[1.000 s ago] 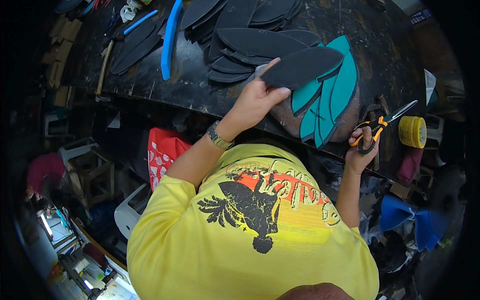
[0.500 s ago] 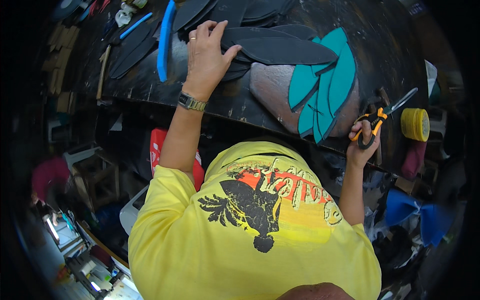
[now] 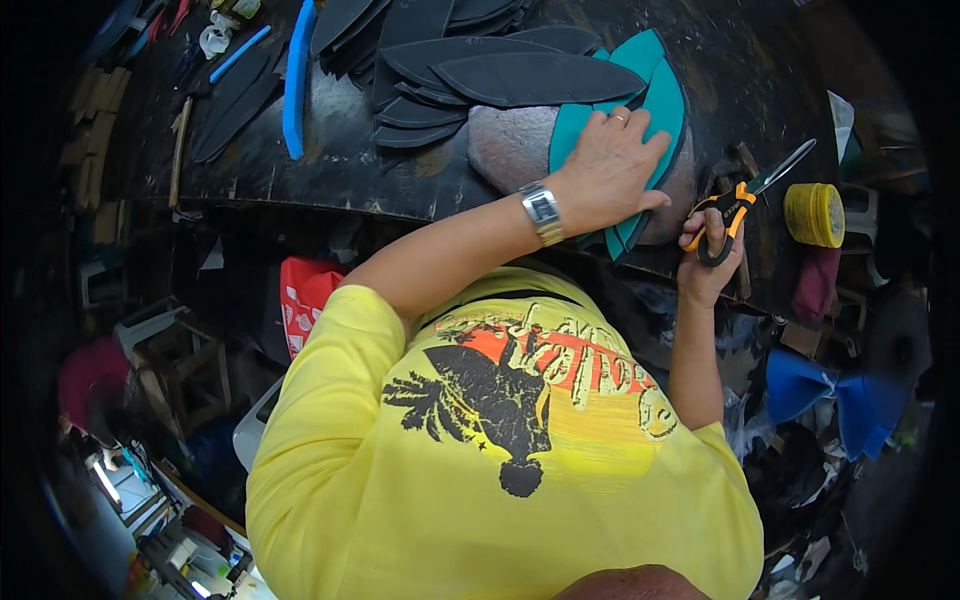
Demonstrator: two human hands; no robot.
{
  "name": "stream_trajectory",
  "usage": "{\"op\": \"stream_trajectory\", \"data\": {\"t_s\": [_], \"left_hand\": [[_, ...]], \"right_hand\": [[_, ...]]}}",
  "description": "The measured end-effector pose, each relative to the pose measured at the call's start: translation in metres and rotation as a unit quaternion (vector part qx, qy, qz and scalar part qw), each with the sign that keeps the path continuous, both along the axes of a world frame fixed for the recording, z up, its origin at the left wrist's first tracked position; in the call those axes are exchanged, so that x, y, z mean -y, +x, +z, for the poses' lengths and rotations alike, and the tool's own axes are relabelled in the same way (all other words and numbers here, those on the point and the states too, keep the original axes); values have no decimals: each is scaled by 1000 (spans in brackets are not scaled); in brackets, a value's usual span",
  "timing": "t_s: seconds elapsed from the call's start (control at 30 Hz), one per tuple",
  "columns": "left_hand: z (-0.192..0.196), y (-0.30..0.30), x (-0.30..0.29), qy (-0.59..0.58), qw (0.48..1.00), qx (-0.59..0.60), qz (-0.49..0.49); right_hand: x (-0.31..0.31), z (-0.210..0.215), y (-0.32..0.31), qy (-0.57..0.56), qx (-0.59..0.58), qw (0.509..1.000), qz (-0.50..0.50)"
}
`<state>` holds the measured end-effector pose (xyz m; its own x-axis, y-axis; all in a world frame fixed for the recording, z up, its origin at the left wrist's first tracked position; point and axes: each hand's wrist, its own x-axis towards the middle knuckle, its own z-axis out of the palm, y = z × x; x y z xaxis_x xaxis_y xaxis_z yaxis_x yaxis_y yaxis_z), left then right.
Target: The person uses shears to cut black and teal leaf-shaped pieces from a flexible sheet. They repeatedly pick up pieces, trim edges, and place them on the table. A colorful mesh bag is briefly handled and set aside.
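Note:
My left hand [image 3: 612, 172], a ring on one finger, lies palm down over the teal leaf-shaped pieces [image 3: 664, 100], its fingers spread and touching them. Part of those pieces is hidden under it. They rest on a greyish-brown flat slab [image 3: 510, 145] near the table's front edge. In my right hand [image 3: 708, 268] are scissors [image 3: 738, 205] with orange and black handles, their blades pointing up and to the right. Black leaf-shaped pieces [image 3: 545, 80] overlap the far end of the teal ones.
More black pieces [image 3: 420, 50] are piled at the back of the dark table [image 3: 330, 185]. To the left lie a long blue strip [image 3: 297, 85], a shorter blue strip [image 3: 240, 55] and a wooden stick [image 3: 181, 150]. A yellow tub [image 3: 815, 215] stands right of the scissors.
My left hand has moved right, from the black pieces onto the teal ones. My right hand still holds the scissors in nearly the same place. The whole view has shifted slightly.

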<state>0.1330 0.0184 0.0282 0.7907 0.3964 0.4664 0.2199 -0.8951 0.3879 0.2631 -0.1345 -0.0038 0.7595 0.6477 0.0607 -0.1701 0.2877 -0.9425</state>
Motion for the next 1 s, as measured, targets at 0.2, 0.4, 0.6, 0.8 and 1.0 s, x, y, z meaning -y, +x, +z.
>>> {"op": "stream_trajectory", "data": {"t_s": [0.2,0.4,0.6,0.8,1.0], "left_hand": [[5,19,3,-14,995,-93,35],[11,18,1,-61,995,-76,26],[10,3,-31,-166,984,23,66],[1,-33,-43,-659,724,204,-25],[-1,-58,-33,-740,637,212,-45]], "right_hand": [[0,1,1,-4,-5,1000,3],[-1,0,1,-1,-13,1000,2],[1,-3,4,-5,-7,1000,12],[1,-1,4,6,-17,1000,25],[16,30,-6,-53,-57,995,70]]}}
